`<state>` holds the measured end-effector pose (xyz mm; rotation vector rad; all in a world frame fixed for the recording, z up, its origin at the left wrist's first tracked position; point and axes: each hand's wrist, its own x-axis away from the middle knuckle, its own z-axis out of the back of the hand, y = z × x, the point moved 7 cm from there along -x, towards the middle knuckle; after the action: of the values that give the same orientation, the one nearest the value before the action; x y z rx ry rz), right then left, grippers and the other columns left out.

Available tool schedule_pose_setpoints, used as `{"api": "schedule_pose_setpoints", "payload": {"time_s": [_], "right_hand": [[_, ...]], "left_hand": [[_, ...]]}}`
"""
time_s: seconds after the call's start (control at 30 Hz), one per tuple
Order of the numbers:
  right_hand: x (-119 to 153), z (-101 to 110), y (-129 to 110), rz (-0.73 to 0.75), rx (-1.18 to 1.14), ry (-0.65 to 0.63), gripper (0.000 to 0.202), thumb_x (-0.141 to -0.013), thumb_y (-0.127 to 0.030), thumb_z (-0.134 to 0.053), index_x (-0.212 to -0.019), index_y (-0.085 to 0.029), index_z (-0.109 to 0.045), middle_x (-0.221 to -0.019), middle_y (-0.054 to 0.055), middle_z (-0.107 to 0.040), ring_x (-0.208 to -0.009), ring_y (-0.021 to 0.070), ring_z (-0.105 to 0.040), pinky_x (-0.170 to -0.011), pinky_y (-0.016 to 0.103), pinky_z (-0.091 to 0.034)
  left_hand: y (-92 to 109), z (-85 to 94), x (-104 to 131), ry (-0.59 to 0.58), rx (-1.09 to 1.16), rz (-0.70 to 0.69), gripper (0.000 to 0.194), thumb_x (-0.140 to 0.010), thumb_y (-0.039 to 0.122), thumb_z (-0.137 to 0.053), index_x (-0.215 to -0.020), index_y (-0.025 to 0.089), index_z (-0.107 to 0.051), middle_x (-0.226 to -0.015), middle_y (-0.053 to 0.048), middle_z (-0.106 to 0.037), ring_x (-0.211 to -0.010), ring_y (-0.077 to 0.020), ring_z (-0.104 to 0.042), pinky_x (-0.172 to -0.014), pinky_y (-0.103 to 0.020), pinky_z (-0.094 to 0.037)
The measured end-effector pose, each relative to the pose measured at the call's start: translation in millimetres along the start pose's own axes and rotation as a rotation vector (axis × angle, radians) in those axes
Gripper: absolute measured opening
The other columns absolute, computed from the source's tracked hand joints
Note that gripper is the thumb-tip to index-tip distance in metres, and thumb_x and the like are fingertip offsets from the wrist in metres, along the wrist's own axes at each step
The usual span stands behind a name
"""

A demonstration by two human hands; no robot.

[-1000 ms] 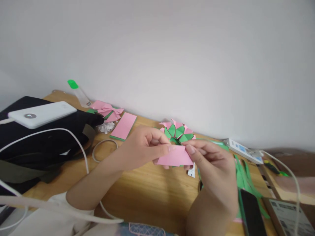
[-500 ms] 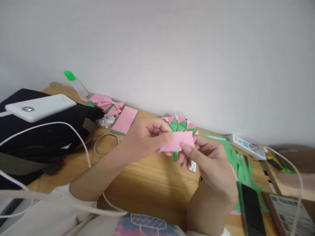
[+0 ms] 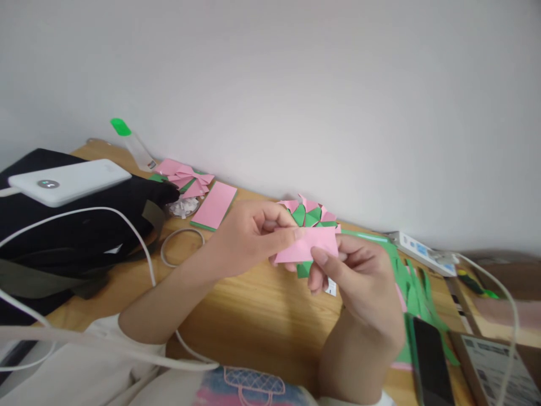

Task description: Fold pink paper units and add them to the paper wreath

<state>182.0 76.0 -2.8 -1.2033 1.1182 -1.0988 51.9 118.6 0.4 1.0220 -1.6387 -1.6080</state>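
A small pink paper rectangle (image 3: 310,242) is held level between both hands above the desk. My left hand (image 3: 257,237) pinches its left part, thumb on top and fingers behind. At the right part, my right hand (image 3: 359,276) presses its thumb on the front face, with fingers curled behind. Just beyond the hands lies a pink-and-green folded paper piece (image 3: 311,215), partly hidden by the paper. Some green shows below the pink paper too; what it belongs to is unclear. A pink paper stack (image 3: 216,204) with green beneath lies left of my left hand.
Folded pink and green papers (image 3: 186,176) and a green-capped tube (image 3: 137,149) lie back left. A white power bank (image 3: 71,181) rests on a black bag (image 3: 139,197). Right are green strips (image 3: 416,290), a phone (image 3: 433,361) and a power strip (image 3: 422,252). White cables cross the left side.
The right end of the pink paper and the fingers of my right hand have shifted slightly. Both hands keep their hold on the paper.
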Motion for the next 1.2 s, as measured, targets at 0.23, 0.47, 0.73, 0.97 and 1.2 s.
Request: {"api": "schedule_pose_setpoints", "payload": {"time_s": [0.23,0.47,0.73,0.97,1.2], "right_hand": [[1,0,2,-0.011,0.027,-0.015,0.020,-0.084,-0.024,-0.069,-0.066,-0.016,-0.071,-0.049,-0.001,-0.067,-0.040,0.0064,-0.057,-0.042,0.014,-0.048],[-1,-1,7,-0.070,0.026,-0.006,0.019,-0.080,-0.029,-0.072,-0.065,-0.017,-0.070,-0.049,0.000,-0.067,-0.040,0.0087,-0.058,-0.040,0.017,-0.050],[-3,-8,0,-0.043,0.051,-0.057,0.020,-0.077,-0.029,-0.074,-0.063,-0.016,-0.067,-0.046,0.000,-0.066,-0.037,0.0090,-0.057,-0.038,0.017,-0.049],[0,-9,-8,0.067,0.183,-0.051,0.021,-0.079,-0.020,-0.068,-0.058,-0.017,-0.064,-0.045,0.000,-0.066,-0.039,0.0106,-0.057,-0.040,0.021,-0.046],[3,-15,-3,0.060,0.236,-0.129,0.023,-0.079,-0.018,-0.064,-0.056,-0.016,-0.062,-0.045,0.001,-0.065,-0.040,0.0084,-0.050,-0.041,0.020,-0.038]], "left_hand": [[-4,-5.4,1,-0.069,-0.012,0.025,0.022,-0.084,0.019,-0.062,-0.063,0.012,-0.060,-0.052,0.002,-0.060,-0.050,-0.0075,-0.062,-0.044,-0.012,-0.043],[-6,-2.9,0,-0.032,-0.065,-0.020,0.021,-0.085,0.021,-0.062,-0.066,0.013,-0.060,-0.057,0.002,-0.063,-0.050,-0.0063,-0.058,-0.045,-0.013,-0.040],[0,-2.5,3,-0.010,-0.249,-0.073,0.023,-0.085,0.027,-0.062,-0.067,0.013,-0.064,-0.058,0.003,-0.055,-0.055,-0.0067,-0.044,-0.048,-0.019,-0.031],[4,-3.1,4,0.017,-0.174,-0.092,0.030,-0.082,0.029,-0.063,-0.057,0.014,-0.061,-0.053,0.002,-0.051,-0.053,-0.0087,-0.042,-0.048,-0.022,-0.030],[4,-7.1,5,-0.149,-0.199,-0.083,0.017,-0.083,0.022,-0.059,-0.067,0.015,-0.064,-0.064,0.000,-0.061,-0.060,-0.0102,-0.051,-0.053,-0.022,-0.037]]}}
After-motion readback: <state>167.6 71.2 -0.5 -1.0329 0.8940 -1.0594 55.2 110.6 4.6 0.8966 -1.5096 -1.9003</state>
